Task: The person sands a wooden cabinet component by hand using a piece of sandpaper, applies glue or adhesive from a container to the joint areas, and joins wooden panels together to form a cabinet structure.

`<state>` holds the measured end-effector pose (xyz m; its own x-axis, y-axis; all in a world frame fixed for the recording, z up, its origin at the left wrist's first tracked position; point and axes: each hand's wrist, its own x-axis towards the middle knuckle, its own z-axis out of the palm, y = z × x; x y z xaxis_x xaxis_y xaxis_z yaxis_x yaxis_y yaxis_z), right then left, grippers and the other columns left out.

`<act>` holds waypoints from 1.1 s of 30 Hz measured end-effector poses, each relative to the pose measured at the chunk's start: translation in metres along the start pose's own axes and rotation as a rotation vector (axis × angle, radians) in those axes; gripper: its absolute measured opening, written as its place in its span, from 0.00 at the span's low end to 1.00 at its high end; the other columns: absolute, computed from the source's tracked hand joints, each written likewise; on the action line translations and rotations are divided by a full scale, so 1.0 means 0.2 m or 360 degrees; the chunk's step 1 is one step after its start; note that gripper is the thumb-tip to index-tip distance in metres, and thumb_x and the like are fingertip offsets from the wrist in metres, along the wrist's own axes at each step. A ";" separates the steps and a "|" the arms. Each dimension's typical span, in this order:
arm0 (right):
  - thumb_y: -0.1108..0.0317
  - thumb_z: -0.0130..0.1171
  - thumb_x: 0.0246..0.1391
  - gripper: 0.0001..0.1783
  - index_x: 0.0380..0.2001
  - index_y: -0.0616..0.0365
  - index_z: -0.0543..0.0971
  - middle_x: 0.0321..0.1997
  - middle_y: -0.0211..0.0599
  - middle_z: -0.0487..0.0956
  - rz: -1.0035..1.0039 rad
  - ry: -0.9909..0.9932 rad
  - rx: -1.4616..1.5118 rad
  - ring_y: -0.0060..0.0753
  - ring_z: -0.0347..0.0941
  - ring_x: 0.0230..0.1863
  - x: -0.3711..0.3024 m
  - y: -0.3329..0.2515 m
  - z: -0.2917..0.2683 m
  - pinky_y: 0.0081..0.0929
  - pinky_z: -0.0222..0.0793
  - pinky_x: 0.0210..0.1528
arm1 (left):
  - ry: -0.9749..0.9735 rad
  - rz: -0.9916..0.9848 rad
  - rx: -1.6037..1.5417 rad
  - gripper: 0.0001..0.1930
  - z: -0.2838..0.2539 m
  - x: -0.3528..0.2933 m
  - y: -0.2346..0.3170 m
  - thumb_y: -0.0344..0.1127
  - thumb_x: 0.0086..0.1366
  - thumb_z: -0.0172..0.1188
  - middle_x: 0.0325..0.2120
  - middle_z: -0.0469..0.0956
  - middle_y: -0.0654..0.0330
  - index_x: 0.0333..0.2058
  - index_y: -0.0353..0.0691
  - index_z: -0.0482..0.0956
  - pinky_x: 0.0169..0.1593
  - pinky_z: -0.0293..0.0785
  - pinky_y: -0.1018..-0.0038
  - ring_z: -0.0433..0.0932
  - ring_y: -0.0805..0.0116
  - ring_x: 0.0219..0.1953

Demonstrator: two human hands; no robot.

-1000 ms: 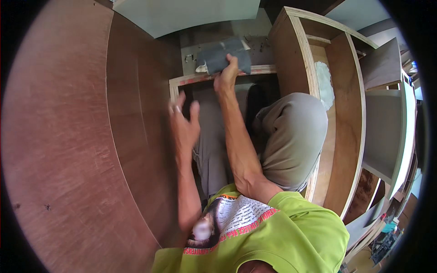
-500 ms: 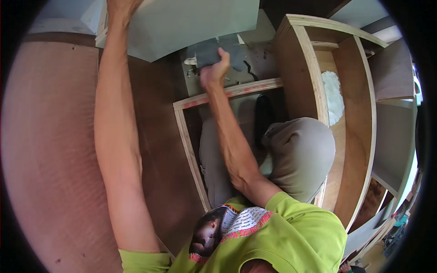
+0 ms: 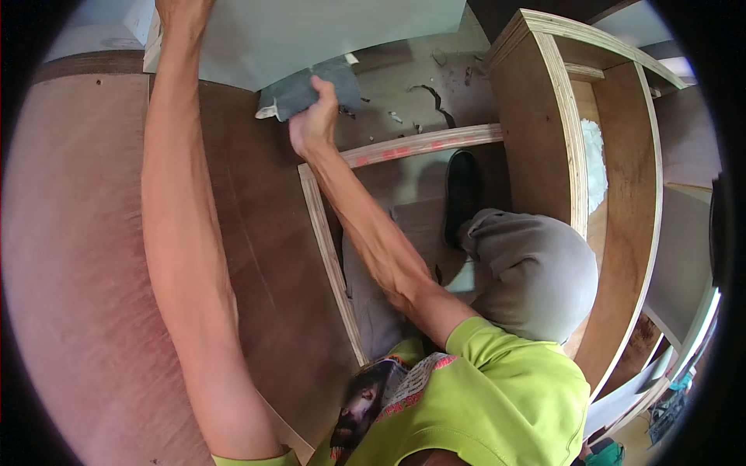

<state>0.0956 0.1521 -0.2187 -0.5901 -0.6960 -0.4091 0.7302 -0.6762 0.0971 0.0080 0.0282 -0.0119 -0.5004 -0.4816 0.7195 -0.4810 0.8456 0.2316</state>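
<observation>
While your right hand [image 3: 313, 128] is gripping one dark grey, flat, slightly curled sheet [image 3: 287, 95], your left arm [image 3: 186, 194] is pointing upward

You are facing one smooth, pale grey panel [image 3: 334, 31], one plywood-edged rectangular frame [image 3: 420, 144] and one open brown wooden cabinet [image 3: 536, 124]; one black shoe [image 3: 460, 186] is showing inside the frame. Your left arm is running nearly straight, while your right forearm [image 3: 381, 233] is slanting up and leftward across the frame. Your right hand is clasping the sheet's near edge, thumb lying on top. The sheet is sitting beyond the frame's left corner, at the panel's lower edge. Your left hand [image 3: 183, 9] is lying mostly outside the view; its opening and any hold cannot be told.
</observation>
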 end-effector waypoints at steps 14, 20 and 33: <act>0.58 0.50 0.58 0.17 0.43 0.59 0.73 0.46 0.35 0.77 -0.0014 0.0125 -0.0030 0.35 0.73 0.50 0.12 -0.01 0.00 0.37 0.64 0.58 | 0.0005 0.0092 -0.0078 0.19 0.05 -0.02 0.10 0.44 0.66 0.54 0.37 0.82 0.46 0.42 0.32 0.80 0.49 0.73 0.67 0.81 0.55 0.42; 0.59 0.51 0.57 0.16 0.44 0.57 0.73 0.48 0.33 0.75 0.0024 -0.0033 -0.0040 0.32 0.70 0.53 0.01 -0.01 -0.07 0.33 0.61 0.60 | 0.0038 -0.0041 -0.0058 0.19 -0.02 -0.06 0.04 0.44 0.66 0.54 0.38 0.82 0.45 0.43 0.32 0.79 0.49 0.72 0.67 0.80 0.56 0.42; 0.57 0.51 0.59 0.18 0.46 0.58 0.73 0.49 0.32 0.75 -0.0040 -0.0054 -0.0002 0.32 0.69 0.54 0.01 -0.01 -0.09 0.34 0.60 0.61 | 0.0052 0.0010 -0.0012 0.20 -0.02 -0.07 0.05 0.43 0.66 0.53 0.39 0.82 0.45 0.45 0.31 0.79 0.51 0.72 0.67 0.80 0.55 0.44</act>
<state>0.0989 0.1574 -0.2357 -0.6194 -0.6868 -0.3802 0.7156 -0.6931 0.0861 0.0132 0.0447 -0.0178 -0.4796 -0.4684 0.7421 -0.4722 0.8505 0.2316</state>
